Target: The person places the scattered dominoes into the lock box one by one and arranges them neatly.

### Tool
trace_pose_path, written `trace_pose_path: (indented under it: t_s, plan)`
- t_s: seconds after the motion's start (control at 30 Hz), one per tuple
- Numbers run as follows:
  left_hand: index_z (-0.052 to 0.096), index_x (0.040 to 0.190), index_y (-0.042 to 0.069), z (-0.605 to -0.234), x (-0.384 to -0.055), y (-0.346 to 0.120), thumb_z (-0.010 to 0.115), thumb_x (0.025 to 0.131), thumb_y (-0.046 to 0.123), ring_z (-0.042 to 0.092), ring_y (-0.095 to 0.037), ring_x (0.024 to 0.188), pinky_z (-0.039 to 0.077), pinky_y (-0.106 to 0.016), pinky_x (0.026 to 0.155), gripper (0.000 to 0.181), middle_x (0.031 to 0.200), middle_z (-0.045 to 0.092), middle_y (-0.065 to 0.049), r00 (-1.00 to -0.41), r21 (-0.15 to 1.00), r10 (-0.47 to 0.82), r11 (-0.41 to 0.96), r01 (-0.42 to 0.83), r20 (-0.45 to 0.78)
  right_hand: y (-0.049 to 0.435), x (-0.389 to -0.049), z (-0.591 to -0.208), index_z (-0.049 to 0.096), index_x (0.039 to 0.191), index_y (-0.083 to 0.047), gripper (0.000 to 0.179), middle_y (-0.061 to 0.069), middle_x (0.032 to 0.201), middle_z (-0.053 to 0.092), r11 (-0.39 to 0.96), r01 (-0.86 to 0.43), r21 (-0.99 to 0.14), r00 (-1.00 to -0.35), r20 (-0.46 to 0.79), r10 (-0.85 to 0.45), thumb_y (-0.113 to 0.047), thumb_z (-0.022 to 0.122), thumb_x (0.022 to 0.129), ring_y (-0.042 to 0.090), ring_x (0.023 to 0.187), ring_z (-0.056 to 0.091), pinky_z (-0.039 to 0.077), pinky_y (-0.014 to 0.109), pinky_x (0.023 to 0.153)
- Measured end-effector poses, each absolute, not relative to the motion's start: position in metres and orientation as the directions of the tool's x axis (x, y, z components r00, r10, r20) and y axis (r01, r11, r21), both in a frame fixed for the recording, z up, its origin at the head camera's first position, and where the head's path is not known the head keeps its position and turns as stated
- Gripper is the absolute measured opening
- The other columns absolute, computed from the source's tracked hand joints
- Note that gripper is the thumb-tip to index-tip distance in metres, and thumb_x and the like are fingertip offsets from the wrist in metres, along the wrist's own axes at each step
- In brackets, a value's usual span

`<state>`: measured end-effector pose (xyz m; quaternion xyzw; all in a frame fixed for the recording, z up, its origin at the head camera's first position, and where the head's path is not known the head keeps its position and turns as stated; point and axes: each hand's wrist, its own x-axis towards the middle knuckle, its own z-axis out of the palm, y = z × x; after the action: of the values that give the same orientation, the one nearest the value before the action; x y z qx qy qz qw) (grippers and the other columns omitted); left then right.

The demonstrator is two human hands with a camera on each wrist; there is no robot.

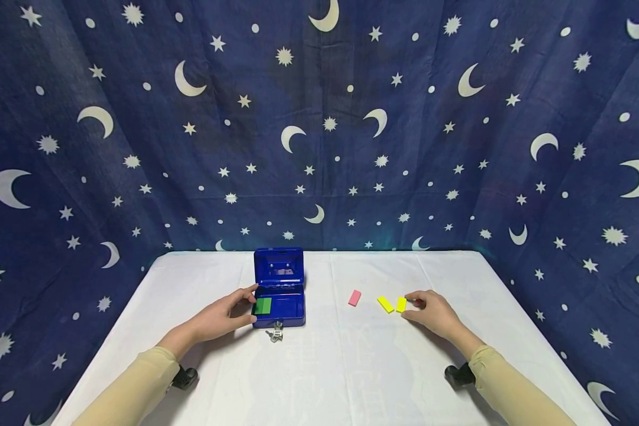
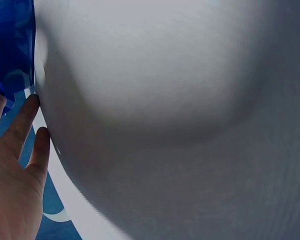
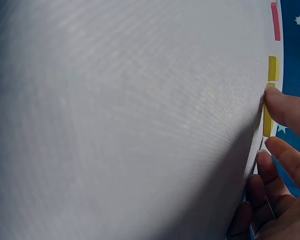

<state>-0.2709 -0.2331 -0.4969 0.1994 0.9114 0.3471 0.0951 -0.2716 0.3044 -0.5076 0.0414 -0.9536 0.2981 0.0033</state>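
Observation:
At the left of the head view stands a blue metal cash box [image 1: 289,311] with its lid [image 1: 266,258] raised. Green blocks [image 1: 263,306] lie inside along its left side. My left hand [image 1: 220,313] holds the box's left side, thumb at the front corner and fingers towards the hinge; in the left wrist view its fingers [image 2: 24,120] reach along the box [image 2: 12,45]. On the right, my right hand [image 1: 436,313] pinches a small flat yellow block [image 1: 401,305] between thumb and index finger. Just left of it lies another yellow block [image 1: 386,304], then a pink block [image 1: 354,297].
A small bunch of keys [image 1: 274,335] hangs at the box's front lock. White cloth covers the table [image 1: 325,378]. Behind and beside it hangs a dark blue curtain [image 1: 330,165] with moons and stars. A black wrist device [image 1: 185,377] shows under each sleeve.

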Motion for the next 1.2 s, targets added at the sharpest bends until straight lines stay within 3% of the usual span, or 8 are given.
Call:
trace_pose_path:
  t_s: [1.2]
  plan:
    - [0.053,0.121,0.025,-0.4971,-0.2703,-0.233,0.069,0.094,0.052,0.033,-0.027,0.149,0.027,-0.059,0.115,0.042,0.164,0.032,0.005,-0.9,0.674,0.435,0.672,0.307,-0.025,0.3048,-0.2711,-0.5089,0.07,0.121,-0.003,0.051,0.006,0.102,0.064,0.815,-0.096,-0.571,-0.995,0.047,-0.084,-0.032,0.086,0.082,0.023,0.093,0.058,0.05,0.045,0.084]
